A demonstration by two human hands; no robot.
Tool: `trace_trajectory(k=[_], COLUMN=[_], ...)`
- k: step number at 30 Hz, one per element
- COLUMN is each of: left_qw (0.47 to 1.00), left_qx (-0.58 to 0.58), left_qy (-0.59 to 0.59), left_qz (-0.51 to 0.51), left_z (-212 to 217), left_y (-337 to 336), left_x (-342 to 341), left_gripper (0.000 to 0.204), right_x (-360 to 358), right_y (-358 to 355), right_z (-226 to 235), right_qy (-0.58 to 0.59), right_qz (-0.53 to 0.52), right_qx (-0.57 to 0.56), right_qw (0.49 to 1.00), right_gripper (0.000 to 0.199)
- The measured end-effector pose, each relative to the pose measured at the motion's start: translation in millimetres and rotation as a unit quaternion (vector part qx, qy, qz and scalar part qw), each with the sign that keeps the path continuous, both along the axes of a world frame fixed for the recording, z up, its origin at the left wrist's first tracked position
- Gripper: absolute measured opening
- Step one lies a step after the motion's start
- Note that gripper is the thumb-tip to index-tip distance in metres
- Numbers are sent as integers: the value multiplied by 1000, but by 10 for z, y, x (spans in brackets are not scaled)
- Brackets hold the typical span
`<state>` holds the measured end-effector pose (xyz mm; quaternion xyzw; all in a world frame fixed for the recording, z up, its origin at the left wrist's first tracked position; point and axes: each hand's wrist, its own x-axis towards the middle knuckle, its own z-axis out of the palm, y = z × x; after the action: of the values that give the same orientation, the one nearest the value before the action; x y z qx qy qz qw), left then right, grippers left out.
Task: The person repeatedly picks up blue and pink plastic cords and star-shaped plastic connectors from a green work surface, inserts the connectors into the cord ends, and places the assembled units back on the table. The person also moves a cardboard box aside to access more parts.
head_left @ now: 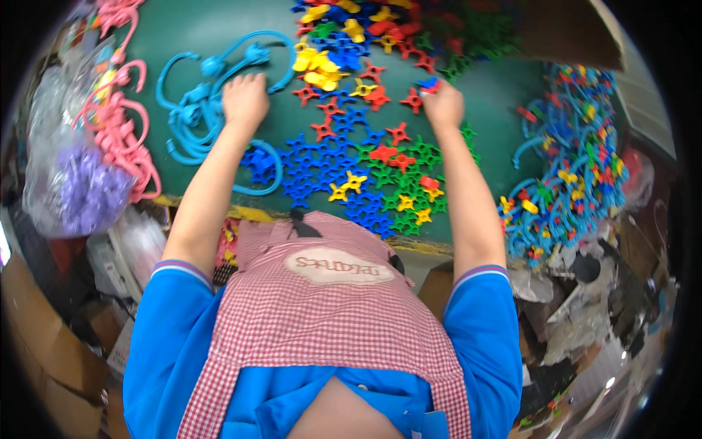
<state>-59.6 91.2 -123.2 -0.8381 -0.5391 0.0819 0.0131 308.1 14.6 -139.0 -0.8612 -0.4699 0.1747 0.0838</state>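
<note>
Your right hand [444, 108], upper right of centre, pinches small blue-and-red pieces [430, 87]; press firmly so none drop; your left hand [246, 96], upper left, curls by the light-blue tubes [191, 121], can't tell if gripping; ease any loop free gently, the pile likely snags.

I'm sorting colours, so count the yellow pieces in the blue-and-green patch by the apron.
5 visible: the leftmost yellow piece and its neighbour on blue pieces; a left one, a right one and a lower one on green pieces. Others may be hidden.
</note>
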Motion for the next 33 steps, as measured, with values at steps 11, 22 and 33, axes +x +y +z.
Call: trace_trajectory(k=[11, 22, 33], left_qw=[988, 955, 707], left_qx=[-82, 210, -268], left_qy=[-20, -96, -634], left_qz=[127, -185, 162], left_z=[-77, 874, 1115], left_y=[968, -234, -639], left_x=[-115, 49, -372], left_gripper=[29, 38, 29], right_x=[-104, 191, -687], right_y=[-486, -412, -63], right_z=[349, 370, 413], right_qy=[217, -38, 141], right_qz=[-96, -75, 269], right_qx=[193, -151, 104], right_qw=[952, 985, 947], right_gripper=[26, 38, 28])
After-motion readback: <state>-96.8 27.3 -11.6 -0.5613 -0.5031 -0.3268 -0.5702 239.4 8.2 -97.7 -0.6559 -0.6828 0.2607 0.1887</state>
